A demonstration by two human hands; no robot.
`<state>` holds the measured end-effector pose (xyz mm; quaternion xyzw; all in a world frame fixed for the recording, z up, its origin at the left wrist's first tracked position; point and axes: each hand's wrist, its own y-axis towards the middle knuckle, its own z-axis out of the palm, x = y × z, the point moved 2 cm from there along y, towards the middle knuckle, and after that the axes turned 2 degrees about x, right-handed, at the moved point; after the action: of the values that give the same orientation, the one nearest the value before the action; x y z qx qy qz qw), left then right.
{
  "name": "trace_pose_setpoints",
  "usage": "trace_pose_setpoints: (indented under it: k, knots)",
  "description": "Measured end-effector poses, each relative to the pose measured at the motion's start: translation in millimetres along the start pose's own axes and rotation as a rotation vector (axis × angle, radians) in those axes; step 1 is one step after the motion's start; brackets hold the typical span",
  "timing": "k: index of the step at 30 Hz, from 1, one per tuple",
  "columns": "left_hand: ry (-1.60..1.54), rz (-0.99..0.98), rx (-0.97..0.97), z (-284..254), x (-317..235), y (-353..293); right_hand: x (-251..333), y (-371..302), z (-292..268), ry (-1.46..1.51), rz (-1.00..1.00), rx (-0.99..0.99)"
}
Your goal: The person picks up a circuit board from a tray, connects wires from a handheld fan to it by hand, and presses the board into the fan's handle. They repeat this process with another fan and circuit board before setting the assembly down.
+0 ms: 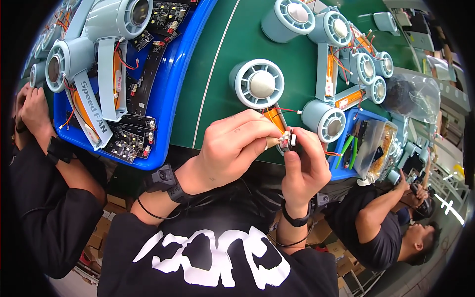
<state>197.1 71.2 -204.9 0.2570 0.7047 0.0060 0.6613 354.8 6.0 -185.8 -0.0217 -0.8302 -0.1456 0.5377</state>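
Just above the table's near edge, my right hand (308, 171) pinches a small dark circuit board (292, 140) between thumb and fingers. My left hand (230, 143) meets it from the other side, its closed fingertips on a small wire connector (282, 140) at the board's edge. How far the connector sits in its socket is too small to tell. A beige cover wraps one left fingertip. Directly beyond my hands lies a light blue handheld fan (257, 84), its open handle showing an orange battery (273, 117) and thin red wires.
On the left, a blue tray (173, 111) holds circuit boards and fan bodies. More fans (324, 121) with loose wires lie to the right, beside a blue bin (341, 171) with green-handled pliers (349, 148). Co-workers' hands (35, 111) are at far left, others at far right.
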Motion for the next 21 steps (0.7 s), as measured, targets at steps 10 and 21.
trace_pose_setpoints:
  k: [10,21]
  knots:
    - [-0.283,-0.174,-0.012,3.7,4.1,-6.8,-6.3,2.2,1.6,-0.055,-0.180,0.037]
    - [-0.480,-0.329,-0.053,3.5,6.9,-11.2,-10.3,6.5,4.1,-0.066,-0.232,0.058]
